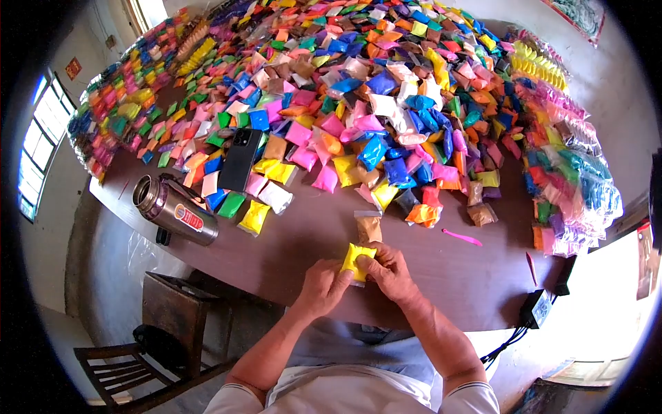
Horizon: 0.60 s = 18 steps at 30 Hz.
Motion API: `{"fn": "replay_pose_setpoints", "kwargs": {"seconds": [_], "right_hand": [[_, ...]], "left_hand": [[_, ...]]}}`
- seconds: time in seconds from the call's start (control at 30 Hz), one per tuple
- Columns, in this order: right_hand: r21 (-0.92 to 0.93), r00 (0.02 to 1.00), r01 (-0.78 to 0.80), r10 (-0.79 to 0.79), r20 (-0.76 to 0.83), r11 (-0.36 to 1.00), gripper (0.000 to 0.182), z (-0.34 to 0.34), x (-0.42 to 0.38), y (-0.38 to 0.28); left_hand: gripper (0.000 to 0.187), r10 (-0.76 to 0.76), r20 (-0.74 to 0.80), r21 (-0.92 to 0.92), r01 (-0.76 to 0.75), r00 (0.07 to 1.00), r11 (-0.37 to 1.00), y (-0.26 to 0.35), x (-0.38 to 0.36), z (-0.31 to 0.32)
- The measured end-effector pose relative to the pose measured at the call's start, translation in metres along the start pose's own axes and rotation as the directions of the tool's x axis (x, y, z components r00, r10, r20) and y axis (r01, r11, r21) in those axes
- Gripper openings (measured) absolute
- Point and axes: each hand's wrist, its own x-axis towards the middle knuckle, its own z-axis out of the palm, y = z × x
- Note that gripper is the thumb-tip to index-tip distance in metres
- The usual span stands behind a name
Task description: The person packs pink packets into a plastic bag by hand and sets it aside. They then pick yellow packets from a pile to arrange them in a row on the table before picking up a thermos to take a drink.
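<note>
A small yellow plastic packet (358, 262) is held between both hands above the near edge of the brown table. My left hand (324, 286) is closed on its left side, the thumb along the lower edge. On the right side my right hand (390, 272) pinches it, thumb on the front face. Just beyond the hands a brown packet (369, 228) in clear plastic lies on the table, its near end partly hidden. What fills the packets cannot be made out.
A huge heap of coloured packets (331, 131) covers the table's (296, 238) far part. A black phone (241, 160) lies on packets. At left lies a steel thermos (176, 210); at right are a pink tool (462, 237) and a black device with cables (536, 308). A wooden chair (131, 376) stands lower left.
</note>
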Motion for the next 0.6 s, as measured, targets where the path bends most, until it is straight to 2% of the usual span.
{"fn": "replay_pose_setpoints", "kwargs": {"seconds": [0.07,0.13,0.17,0.23,0.3,0.37,0.47,0.57,0.6], "right_hand": [[0.033,0.996,-0.088,0.088,0.001,0.996,0.025,-0.003,0.000,-0.001],[0.061,0.995,-0.097,0.097,-0.001,0.993,0.026,-0.002,0.000,-0.004],[0.091,0.994,-0.107,0.108,-0.002,0.990,0.027,0.000,0.000,-0.007],[0.098,0.991,-0.122,0.126,-0.041,0.988,0.026,0.008,0.001,-0.016],[0.107,0.986,-0.136,0.145,-0.081,0.985,0.025,0.009,0.001,-0.016],[-0.020,0.988,-0.155,0.156,0.006,0.988,0.024,0.003,0.002,-0.008],[-0.028,0.994,-0.099,0.100,0.033,0.995,0.023,-0.001,0.002,-0.003],[0.075,0.989,-0.144,0.143,0.025,0.987,0.022,0.002,0.001,-0.009],[0.075,0.990,-0.143,0.142,0.027,0.987,0.022,0.004,0.001,-0.014]], "left_hand": [[0.045,-0.009,0.038,0.026,0.008,0.999,1.000,0.001,0.001,0.001],[0.038,0.107,-0.044,0.076,-0.104,0.993,0.992,-0.002,0.001,0.004],[0.038,0.108,-0.045,0.078,-0.104,0.993,0.992,-0.001,0.000,0.003],[0.045,-0.026,0.011,0.015,0.025,1.000,1.000,0.002,0.000,-0.001],[0.045,0.000,0.003,0.029,0.000,1.000,1.000,-0.002,-0.001,0.001],[0.046,0.027,0.001,0.044,-0.027,1.000,0.999,-0.001,-0.001,0.003],[0.046,0.086,0.018,0.088,-0.087,0.996,0.992,0.003,0.002,0.003],[0.046,0.103,0.006,0.111,-0.103,0.995,0.988,0.004,0.002,0.002],[0.046,0.067,0.010,0.104,-0.068,0.998,0.992,0.004,0.002,0.001]]}}
